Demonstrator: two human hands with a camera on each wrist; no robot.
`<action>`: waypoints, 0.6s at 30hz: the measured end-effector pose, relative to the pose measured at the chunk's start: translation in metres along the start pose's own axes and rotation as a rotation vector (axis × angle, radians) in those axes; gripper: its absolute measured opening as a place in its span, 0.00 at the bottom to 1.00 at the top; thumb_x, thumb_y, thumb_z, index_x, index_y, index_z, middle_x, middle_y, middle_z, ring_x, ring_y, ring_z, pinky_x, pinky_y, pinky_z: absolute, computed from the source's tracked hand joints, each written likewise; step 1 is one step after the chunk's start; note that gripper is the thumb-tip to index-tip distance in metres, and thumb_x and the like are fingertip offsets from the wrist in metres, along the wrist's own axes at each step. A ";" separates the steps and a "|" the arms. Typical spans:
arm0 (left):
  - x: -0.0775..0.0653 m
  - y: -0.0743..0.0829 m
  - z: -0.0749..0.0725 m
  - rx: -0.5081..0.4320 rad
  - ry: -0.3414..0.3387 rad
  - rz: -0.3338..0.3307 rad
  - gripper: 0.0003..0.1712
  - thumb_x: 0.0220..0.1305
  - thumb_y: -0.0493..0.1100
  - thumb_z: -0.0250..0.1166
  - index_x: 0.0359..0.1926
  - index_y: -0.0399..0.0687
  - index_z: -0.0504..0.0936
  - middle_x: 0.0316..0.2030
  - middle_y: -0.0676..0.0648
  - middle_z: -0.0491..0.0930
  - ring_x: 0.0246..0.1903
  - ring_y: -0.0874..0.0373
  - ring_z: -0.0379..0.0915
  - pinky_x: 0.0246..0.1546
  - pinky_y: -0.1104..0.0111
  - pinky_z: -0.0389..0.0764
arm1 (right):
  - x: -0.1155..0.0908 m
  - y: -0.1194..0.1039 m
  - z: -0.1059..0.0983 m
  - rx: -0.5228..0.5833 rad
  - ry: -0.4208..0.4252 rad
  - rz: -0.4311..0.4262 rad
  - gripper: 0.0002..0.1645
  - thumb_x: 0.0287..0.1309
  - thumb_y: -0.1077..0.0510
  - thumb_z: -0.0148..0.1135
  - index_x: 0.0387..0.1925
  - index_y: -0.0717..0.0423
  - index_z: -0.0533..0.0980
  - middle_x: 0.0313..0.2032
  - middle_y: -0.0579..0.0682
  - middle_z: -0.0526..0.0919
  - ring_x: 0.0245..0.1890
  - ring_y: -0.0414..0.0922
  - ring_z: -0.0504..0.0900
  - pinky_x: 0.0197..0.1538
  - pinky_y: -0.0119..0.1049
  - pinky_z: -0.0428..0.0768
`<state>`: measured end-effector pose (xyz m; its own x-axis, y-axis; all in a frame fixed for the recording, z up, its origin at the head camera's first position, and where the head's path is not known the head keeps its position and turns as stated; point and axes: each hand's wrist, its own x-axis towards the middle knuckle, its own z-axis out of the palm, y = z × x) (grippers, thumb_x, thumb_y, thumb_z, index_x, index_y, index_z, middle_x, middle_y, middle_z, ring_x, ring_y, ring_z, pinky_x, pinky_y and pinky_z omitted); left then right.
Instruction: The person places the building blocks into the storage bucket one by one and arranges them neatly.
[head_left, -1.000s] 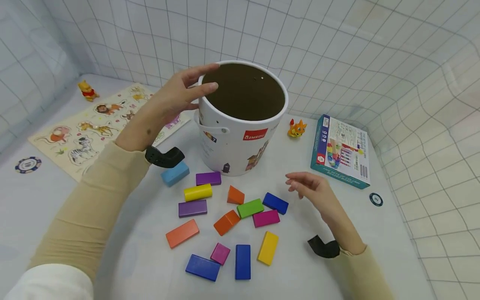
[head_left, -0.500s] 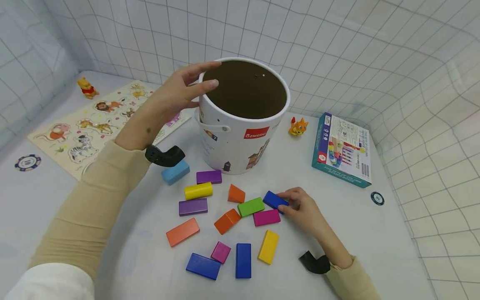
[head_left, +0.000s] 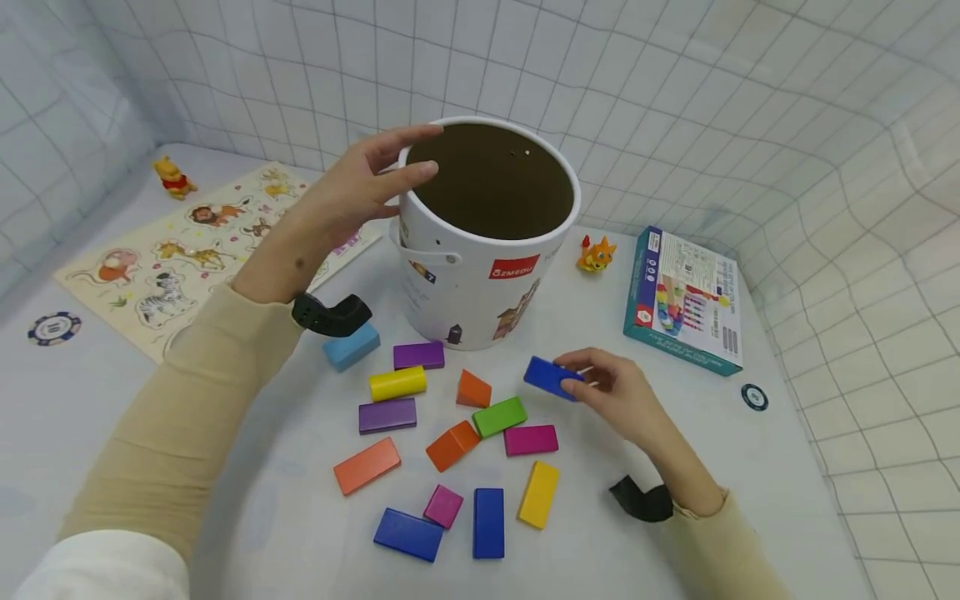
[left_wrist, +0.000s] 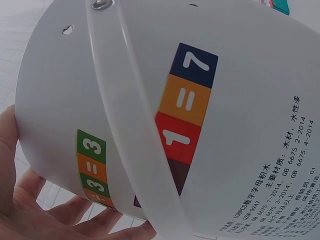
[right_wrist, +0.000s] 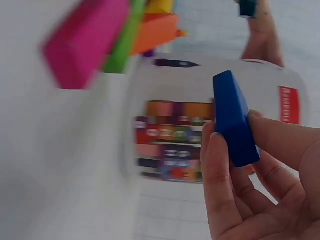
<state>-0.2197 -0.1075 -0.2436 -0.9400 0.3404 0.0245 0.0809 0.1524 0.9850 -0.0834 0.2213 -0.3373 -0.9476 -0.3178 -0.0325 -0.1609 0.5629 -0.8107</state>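
- At the far left of the head view, a poker chip [head_left: 54,328], a small bear figure [head_left: 174,177] and an animal puzzle board [head_left: 146,268] are seen.
- By the left hand [head_left: 367,179] the rim of the white bucket [head_left: 480,304] is gripped, thumb over the inner edge, fingers against the outside.
- In the left wrist view, printed number tiles [left_wrist: 185,100] and lines of small print [left_wrist: 280,185] are shown on the bucket's wall, the small print being hidden from the head view; the dark interior is shown by the head view alone.
- In front of the bucket, loose coloured blocks are spread, among them a green block [head_left: 499,417] and a magenta block [head_left: 531,441].
- The blue block [head_left: 550,377] is pinched between thumb and fingers of the right hand [head_left: 618,396], raised off the table; in the right wrist view its narrow side and the supporting fingers are revealed.
- At the right, an orange figure [head_left: 596,255], a flat box [head_left: 690,300] and a dark chip [head_left: 754,397] are placed.
- Half a second earlier, the blue block was lying beside the green and magenta blocks; now it is lifted clear of them, while the left hand's hold is unchanged.
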 end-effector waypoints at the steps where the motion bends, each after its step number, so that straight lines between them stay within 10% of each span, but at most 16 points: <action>1: 0.000 0.000 0.001 0.002 -0.004 0.000 0.31 0.58 0.51 0.58 0.63 0.67 0.60 0.66 0.60 0.49 0.65 0.55 0.41 0.58 0.46 0.55 | 0.004 -0.011 -0.008 0.041 0.011 -0.027 0.16 0.55 0.56 0.58 0.47 0.53 0.74 0.41 0.49 0.77 0.37 0.44 0.77 0.39 0.31 0.78; 7: 0.002 -0.001 0.002 -0.027 -0.011 -0.001 0.31 0.58 0.51 0.59 0.62 0.67 0.61 0.66 0.60 0.50 0.65 0.55 0.41 0.58 0.45 0.54 | 0.046 -0.086 -0.046 0.307 0.129 -0.235 0.16 0.55 0.62 0.57 0.47 0.60 0.73 0.42 0.56 0.75 0.35 0.49 0.76 0.38 0.30 0.78; 11: 0.003 -0.003 0.003 -0.019 -0.008 -0.009 0.31 0.57 0.52 0.59 0.62 0.68 0.62 0.65 0.60 0.50 0.66 0.55 0.40 0.58 0.45 0.55 | 0.083 -0.118 -0.057 0.377 0.108 -0.204 0.17 0.55 0.58 0.58 0.48 0.57 0.73 0.44 0.57 0.74 0.40 0.51 0.76 0.43 0.33 0.77; 18: 0.003 -0.004 0.003 -0.016 -0.012 -0.009 0.31 0.58 0.52 0.58 0.63 0.68 0.61 0.66 0.59 0.50 0.65 0.54 0.42 0.58 0.45 0.55 | 0.145 -0.140 -0.061 0.049 -0.078 -0.056 0.18 0.58 0.55 0.55 0.51 0.52 0.72 0.45 0.52 0.75 0.41 0.46 0.77 0.49 0.35 0.74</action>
<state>-0.2220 -0.1045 -0.2481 -0.9366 0.3502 0.0140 0.0672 0.1403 0.9878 -0.2149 0.1433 -0.1926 -0.9130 -0.4068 -0.0304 -0.1973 0.5056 -0.8399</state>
